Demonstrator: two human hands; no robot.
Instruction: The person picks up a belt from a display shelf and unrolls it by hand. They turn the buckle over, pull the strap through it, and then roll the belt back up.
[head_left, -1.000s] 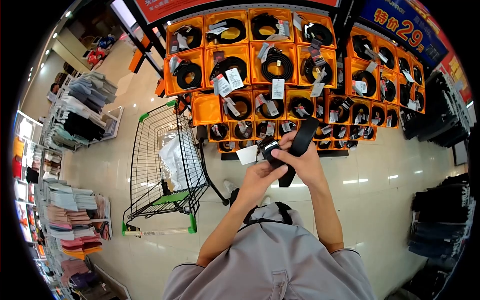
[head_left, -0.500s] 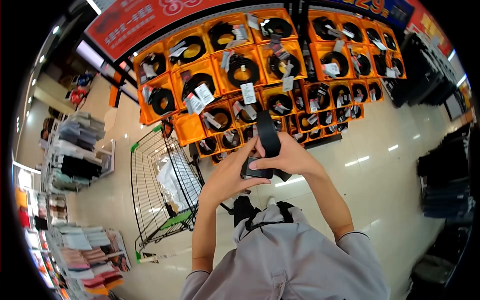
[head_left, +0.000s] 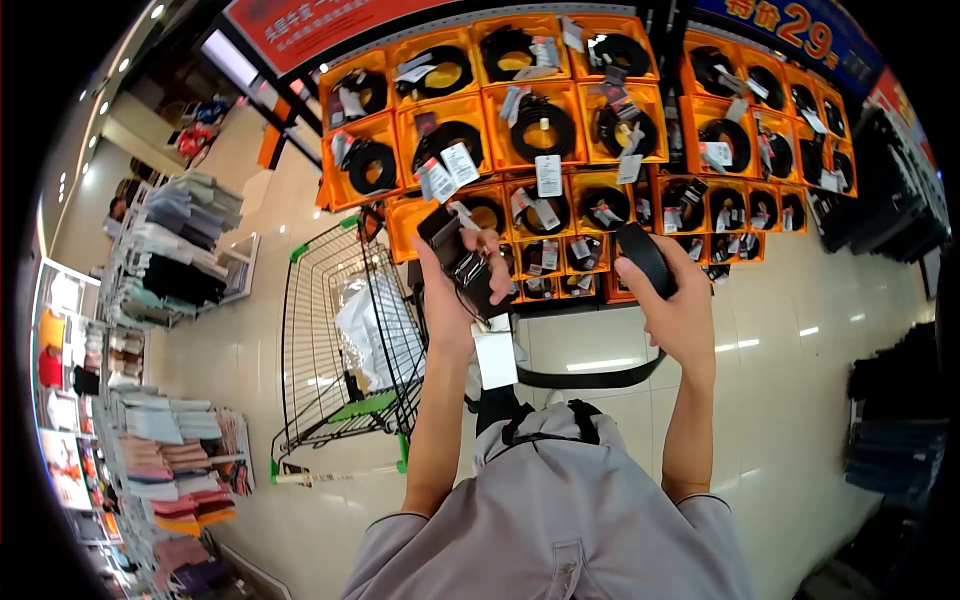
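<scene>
A black belt (head_left: 590,380) hangs in a loop between my two hands. My left hand (head_left: 447,315) is closed around its buckle end (head_left: 466,268), where a shiny metal part shows beside dark flat pieces that I cannot fully make out. Below that hand dangles a blank white tag (head_left: 496,360). My right hand (head_left: 682,312) grips the strap farther along, thumb on top, with a curved stretch of black strap rising out of the grip. In front of both hands stands a rack of orange trays (head_left: 400,212) holding coiled belts with tags.
At the left stands a shopping cart (head_left: 345,330) with a white plastic bag (head_left: 375,335) inside. Folded clothes (head_left: 175,420) fill shelves farther left. Dark trousers (head_left: 885,185) hang at the right. A red sign (head_left: 320,35) tops the rack.
My hands have moved apart, the right one going right with the strap and the left one staying on the buckle end. The belt now hangs in a loop and the white tag shows.
</scene>
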